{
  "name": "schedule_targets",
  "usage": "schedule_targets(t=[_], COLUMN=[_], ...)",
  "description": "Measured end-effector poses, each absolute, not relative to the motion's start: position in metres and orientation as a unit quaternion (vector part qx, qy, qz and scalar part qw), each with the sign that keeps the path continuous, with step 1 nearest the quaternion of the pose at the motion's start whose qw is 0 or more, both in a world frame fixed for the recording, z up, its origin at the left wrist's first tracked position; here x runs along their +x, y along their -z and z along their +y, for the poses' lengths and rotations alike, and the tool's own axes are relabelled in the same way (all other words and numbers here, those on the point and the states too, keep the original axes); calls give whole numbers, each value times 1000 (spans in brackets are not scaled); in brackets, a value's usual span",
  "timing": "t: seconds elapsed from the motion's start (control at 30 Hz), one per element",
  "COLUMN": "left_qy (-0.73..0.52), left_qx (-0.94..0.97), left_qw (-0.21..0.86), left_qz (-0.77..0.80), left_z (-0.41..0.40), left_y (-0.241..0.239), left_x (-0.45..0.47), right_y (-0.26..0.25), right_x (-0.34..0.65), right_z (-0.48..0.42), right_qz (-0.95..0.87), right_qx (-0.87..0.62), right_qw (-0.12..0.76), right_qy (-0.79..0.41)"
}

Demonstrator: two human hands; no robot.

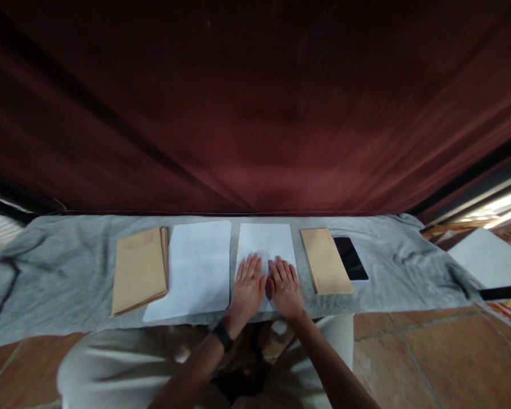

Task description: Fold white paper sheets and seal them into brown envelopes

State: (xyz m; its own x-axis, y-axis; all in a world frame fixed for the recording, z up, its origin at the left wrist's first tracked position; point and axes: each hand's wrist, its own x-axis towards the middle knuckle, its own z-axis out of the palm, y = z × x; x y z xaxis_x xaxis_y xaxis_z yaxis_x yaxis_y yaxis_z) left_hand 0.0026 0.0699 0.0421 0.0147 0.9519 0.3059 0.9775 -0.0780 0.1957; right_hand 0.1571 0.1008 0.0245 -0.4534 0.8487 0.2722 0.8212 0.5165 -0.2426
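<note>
My left hand [247, 287] and my right hand [285, 284] lie flat side by side, fingers stretched out, on a white sheet of paper [266, 241] on a grey cloth [68, 267]. Both hands hold nothing. A black band sits on my left wrist. Left of that sheet lies a larger white sheet [198, 267]. Further left rests a stack of brown envelopes [138, 270]. To the right of my hands lies a single brown envelope [326, 260], with a dark phone [350, 258] beside it.
A dark red curtain [255, 113] hangs behind the cloth-covered low surface. Another white sheet [488, 258] lies at the far right. Terracotta floor tiles [430, 352] spread on the right. My light trousers [123, 363] show below.
</note>
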Motion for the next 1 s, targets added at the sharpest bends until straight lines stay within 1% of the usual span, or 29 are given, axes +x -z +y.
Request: schedule_targets(t=[0.17,0.37,0.47,0.57,0.73,1.0], left_qy=[136,120,120,112,103,67], left_qx=[-729,-737,-747,-751,-758,-764], left_qw=[48,71,71,65,35,9], left_qz=[-669,-662,-650,-647,-643,-642], left_z=[18,5,0,-2,-1,-1], left_y=[-30,-33,-35,-37,-42,-58], left_x=[22,12,9,10,13,11], right_y=[-22,-15,-16,-19,-21,-24], right_x=[159,174,185,192,201,222], right_z=[101,98,91,78,52,50], right_qz=[-857,-843,-839,-851,-904,-915], right_qx=[-483,-492,-494,-479,-383,-367], right_qw=[178,220,227,215,188,167], right_qy=[-18,-2,9,13,-8,-29])
